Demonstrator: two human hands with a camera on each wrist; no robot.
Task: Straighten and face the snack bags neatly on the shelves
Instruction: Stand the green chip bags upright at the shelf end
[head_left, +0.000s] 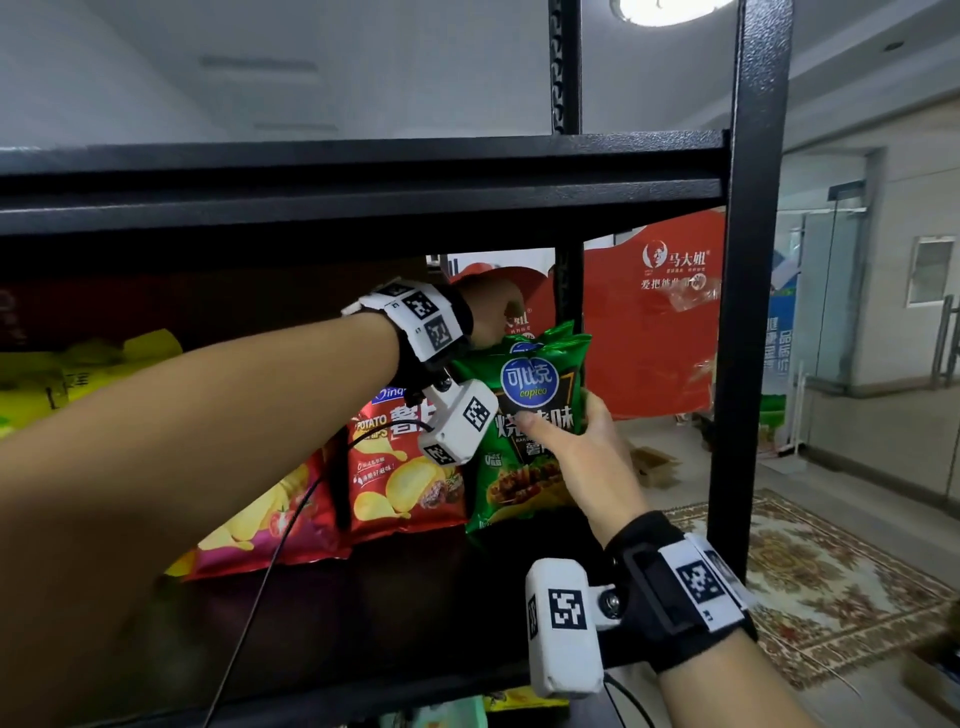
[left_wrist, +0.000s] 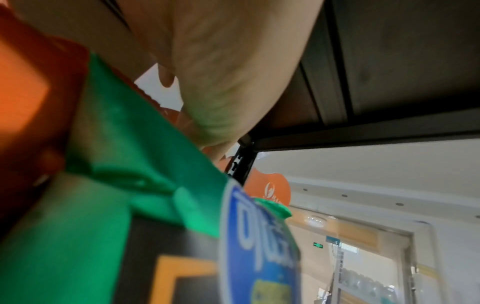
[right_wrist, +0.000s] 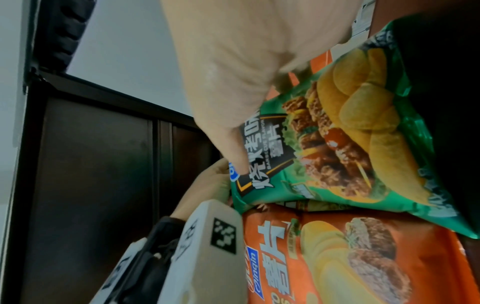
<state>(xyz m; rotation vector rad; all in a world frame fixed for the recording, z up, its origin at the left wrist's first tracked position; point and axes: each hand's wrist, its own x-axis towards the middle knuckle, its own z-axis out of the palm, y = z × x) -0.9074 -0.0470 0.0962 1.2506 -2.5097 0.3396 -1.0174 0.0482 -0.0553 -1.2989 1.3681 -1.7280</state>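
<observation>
My right hand (head_left: 587, 447) grips the upright green Copico chip bag (head_left: 524, 426) at mid-front, thumb across it; my left hand (head_left: 488, 317) pinches its top edge.

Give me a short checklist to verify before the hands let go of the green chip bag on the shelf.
1. Left hand grips top of green foil barbecue chip bag: ok.
2. Right hand holds its right side, thumb across the front: ok.
3. Front print faces outward: ok.
4. Bag upright: ok, slight tilt.
5. Bottom rests on black metal shelf: cannot tell.
6. Red potato chip bag beside it faces front: ok, but it leans.
</observation>
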